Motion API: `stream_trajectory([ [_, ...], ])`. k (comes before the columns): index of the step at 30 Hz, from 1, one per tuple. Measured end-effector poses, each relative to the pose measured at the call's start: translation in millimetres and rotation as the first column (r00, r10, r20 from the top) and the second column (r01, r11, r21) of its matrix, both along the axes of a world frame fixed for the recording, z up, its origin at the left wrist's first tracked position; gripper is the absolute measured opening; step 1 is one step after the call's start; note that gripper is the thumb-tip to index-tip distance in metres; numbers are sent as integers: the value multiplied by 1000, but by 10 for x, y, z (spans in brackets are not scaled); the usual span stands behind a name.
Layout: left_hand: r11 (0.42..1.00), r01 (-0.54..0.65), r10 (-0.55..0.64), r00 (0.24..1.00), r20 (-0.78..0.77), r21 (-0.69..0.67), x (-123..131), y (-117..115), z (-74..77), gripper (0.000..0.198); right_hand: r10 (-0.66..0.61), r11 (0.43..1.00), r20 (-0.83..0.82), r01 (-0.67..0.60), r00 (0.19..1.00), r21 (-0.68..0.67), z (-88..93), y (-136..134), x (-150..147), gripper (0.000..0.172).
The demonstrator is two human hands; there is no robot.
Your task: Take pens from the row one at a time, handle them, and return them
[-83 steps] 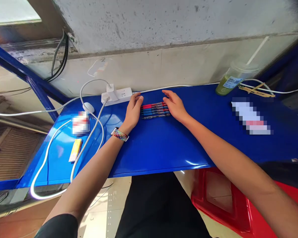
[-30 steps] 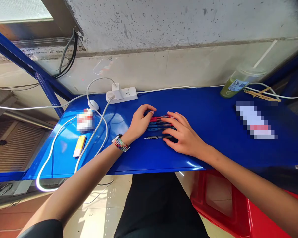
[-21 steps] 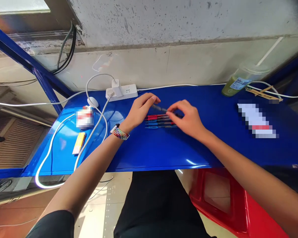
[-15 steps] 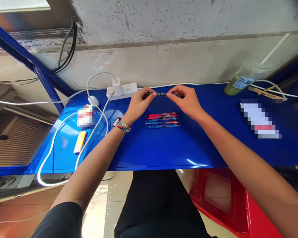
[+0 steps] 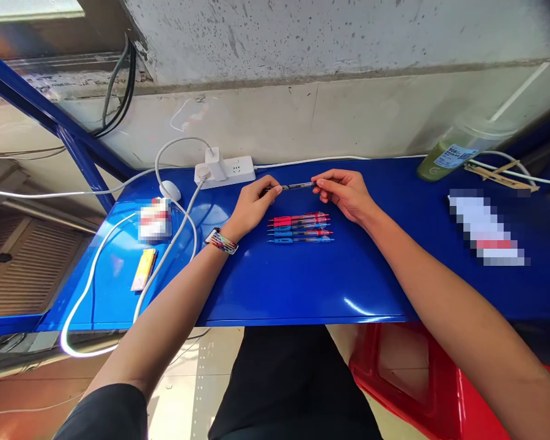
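A dark pen with a clear barrel is stretched between my two hands, above the far part of the blue table. My left hand, with a colourful band at the wrist, pinches its left end. Thumb and fingers of my right hand close on the right end, by the tip. Just below the hands, several red and blue pens lie side by side in a row on the table. Fingers hide both ends of the dark pen.
A white power strip with plugs stands by the wall. White cables loop over the left side, near a yellow box. At the right are a cup of green drink and a blurred-out phone-like item. Below is a red stool.
Half a second ago the pen was mostly covered and a thin middle section showed between my hands. Now its clear barrel shows, and my right hand has shifted slightly right and down.
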State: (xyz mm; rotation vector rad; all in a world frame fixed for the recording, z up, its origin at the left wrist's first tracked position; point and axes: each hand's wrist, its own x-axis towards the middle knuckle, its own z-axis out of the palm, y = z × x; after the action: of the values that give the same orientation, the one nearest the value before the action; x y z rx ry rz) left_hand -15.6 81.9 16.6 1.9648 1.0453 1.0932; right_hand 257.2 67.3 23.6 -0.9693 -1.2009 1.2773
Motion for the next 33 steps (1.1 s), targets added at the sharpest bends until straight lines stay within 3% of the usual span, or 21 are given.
stream_trajectory([
  [5, 999, -14, 15, 1000, 6, -44, -5, -3, -3, 60, 9, 999, 4, -9, 1000, 42, -38, 3, -38, 42],
  [10, 999, -9, 15, 989, 148, -38, 9, 9, -28, 31, -8, 1000, -4, 8, 1000, 17, -71, 11, -42, 45],
  [13, 998, -25, 32, 992, 122, -57, 7, 28, -44, 37, -5, 1000, -17, 5, 1000, 12, -88, 26, -37, 46],
  [15, 993, -53, 62, 995, 84, -106, 3, 39, -56, 58, 1, 1000, -17, -1, 1000, 9, -98, 37, -37, 46],
  [19, 995, -31, 44, 988, 150, -93, -3, 54, -85, 39, -11, 1000, -34, 12, 999, 6, -112, 56, -41, 45],
  [23, 989, -93, 107, 987, 123, -118, -16, 79, -106, 54, -26, 1000, -59, 25, 998, -4, -104, 65, -47, 43],
  [28, 994, -91, 100, 982, 161, -63, -45, 127, -121, 31, -45, 999, -68, 44, 997, -15, -74, 61, -61, 37],
  [31, 991, -113, 119, 988, 96, -67, -54, 151, -136, 60, -41, 999, -58, 39, 997, -33, -64, 63, -58, 35],
  [33, 988, -138, 143, 985, 98, -64, -58, 168, -147, 65, -39, 998, -68, 36, 997, -45, -59, 69, -50, 34],
])
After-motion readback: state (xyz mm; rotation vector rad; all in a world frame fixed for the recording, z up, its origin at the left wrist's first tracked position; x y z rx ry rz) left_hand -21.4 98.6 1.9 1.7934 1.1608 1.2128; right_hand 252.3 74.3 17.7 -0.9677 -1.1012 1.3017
